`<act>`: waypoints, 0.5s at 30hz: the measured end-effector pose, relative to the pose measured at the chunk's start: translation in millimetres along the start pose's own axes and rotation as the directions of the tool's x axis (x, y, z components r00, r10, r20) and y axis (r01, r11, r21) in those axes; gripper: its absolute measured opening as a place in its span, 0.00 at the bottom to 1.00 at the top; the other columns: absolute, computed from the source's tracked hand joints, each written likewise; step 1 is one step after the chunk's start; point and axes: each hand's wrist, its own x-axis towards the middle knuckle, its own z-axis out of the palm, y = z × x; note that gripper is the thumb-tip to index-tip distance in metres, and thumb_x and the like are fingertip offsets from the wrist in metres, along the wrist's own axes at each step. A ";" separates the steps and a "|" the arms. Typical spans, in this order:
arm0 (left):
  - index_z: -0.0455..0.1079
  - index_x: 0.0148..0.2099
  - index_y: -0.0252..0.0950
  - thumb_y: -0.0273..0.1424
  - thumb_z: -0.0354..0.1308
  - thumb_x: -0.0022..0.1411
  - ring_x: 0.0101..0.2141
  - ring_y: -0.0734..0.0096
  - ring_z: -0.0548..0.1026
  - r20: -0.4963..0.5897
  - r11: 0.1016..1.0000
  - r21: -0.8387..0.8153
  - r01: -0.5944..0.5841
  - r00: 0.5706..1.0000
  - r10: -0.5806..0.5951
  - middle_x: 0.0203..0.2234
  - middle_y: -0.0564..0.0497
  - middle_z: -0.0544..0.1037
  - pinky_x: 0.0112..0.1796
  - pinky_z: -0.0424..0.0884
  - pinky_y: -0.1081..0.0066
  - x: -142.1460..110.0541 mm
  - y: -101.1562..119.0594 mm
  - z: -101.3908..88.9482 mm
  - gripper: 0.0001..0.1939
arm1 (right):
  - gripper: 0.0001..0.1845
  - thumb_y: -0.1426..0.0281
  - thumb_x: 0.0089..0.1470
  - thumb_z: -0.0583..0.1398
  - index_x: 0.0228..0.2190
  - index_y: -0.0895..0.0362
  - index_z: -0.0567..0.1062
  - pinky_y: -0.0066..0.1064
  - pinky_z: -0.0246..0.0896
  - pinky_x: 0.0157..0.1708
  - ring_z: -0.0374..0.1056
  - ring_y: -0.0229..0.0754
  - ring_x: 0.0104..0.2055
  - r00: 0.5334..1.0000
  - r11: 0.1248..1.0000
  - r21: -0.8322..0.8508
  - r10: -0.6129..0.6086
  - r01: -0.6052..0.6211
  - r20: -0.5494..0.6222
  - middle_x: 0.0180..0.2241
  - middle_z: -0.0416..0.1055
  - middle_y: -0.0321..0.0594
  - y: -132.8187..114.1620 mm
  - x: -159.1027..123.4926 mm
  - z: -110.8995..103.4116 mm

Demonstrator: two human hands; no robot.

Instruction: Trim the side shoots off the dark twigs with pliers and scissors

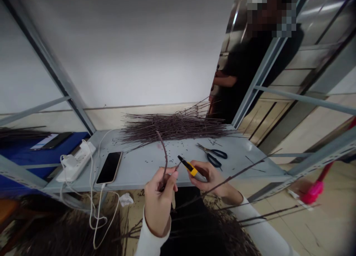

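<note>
My left hand [160,196] is closed around a thin dark twig [164,152], whose bare end sticks up past the fingers. More thin stems spread from that area down to the right. In my right hand [213,178] is a yellow and grey utility knife [193,170], its dark tip pointing up and left, close to the left fingertips. Just beyond the right hand lies a pair of black-handled scissors [213,154] on the grey metal shelf [141,170]. A large heap of dark twigs [175,126] stretches along the back of the shelf.
A phone [109,167] on a white cable and a power strip [76,161] sit at the left. Metal posts [263,76] frame the shelf. A person in black [244,66] stands behind on the right. More twig bundles [75,230] lie below.
</note>
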 end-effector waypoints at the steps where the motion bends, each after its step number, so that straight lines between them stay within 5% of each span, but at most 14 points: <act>1: 0.72 0.34 0.37 0.34 0.56 0.61 0.20 0.76 0.65 0.003 1.000 -0.001 -0.001 1.000 0.001 0.16 0.58 0.66 0.27 0.61 0.74 -0.2 -0.9 -1.9 0.07 | 0.16 0.57 0.49 0.62 0.27 0.57 0.67 0.27 0.51 0.22 0.57 0.34 0.23 1.000 0.996 0.092 -0.004 0.005 -0.017 0.22 0.61 0.32 2.0 1.1 -1.1; 5: 0.71 0.33 0.36 0.34 0.56 0.61 0.19 0.75 0.64 -0.082 1.000 0.001 -0.005 0.997 0.006 0.15 0.58 0.66 0.26 0.61 0.73 2.1 -4.6 -13.0 0.07 | 0.18 0.52 0.49 0.59 0.30 0.52 0.63 0.27 0.47 0.15 0.54 0.33 0.15 0.955 0.856 0.501 0.034 0.124 -0.294 0.19 0.58 0.29 3.0 7.7 -20.1; 8: 0.70 0.34 0.36 0.34 0.57 0.60 0.19 0.74 0.64 -0.124 0.999 -0.006 -0.031 0.992 0.030 0.15 0.58 0.66 0.25 0.61 0.73 5.8 -4.7 -17.3 0.06 | 0.14 0.55 0.51 0.58 0.31 0.51 0.63 0.29 0.50 0.17 0.54 0.34 0.16 0.886 0.824 0.510 0.023 0.246 -0.463 0.21 0.58 0.29 1.2 11.1 -34.2; 11: 0.69 0.34 0.36 0.34 0.57 0.59 0.19 0.74 0.64 -0.119 0.997 -0.063 -0.049 0.992 0.041 0.14 0.58 0.66 0.25 0.62 0.74 8.6 -4.1 -15.1 0.06 | 0.12 0.57 0.53 0.56 0.33 0.51 0.63 0.30 0.54 0.21 0.57 0.35 0.19 0.864 0.920 0.333 -0.012 0.208 -0.504 0.23 0.59 0.30 13.4 13.7 -35.2; 13: 0.69 0.34 0.36 0.34 0.57 0.59 0.18 0.75 0.64 -0.108 0.995 -0.091 -0.046 0.994 0.036 0.14 0.59 0.65 0.24 0.61 0.74 9.8 -4.6 -12.5 0.06 | 0.13 0.58 0.53 0.56 0.35 0.53 0.63 0.30 0.57 0.25 0.60 0.37 0.24 0.870 0.999 0.038 -0.016 0.039 -0.493 0.25 0.63 0.32 31.9 16.8 -31.4; 15: 0.68 0.33 0.36 0.34 0.57 0.59 0.18 0.76 0.63 -0.103 0.995 -0.095 -0.037 0.994 0.027 0.14 0.59 0.65 0.24 0.61 0.75 10.9 -5.5 -11.2 0.07 | 0.14 0.59 0.52 0.56 0.36 0.55 0.65 0.31 0.60 0.29 0.64 0.39 0.28 0.881 0.926 -0.322 0.023 -0.198 -0.473 0.28 0.66 0.35 54.5 21.0 -27.0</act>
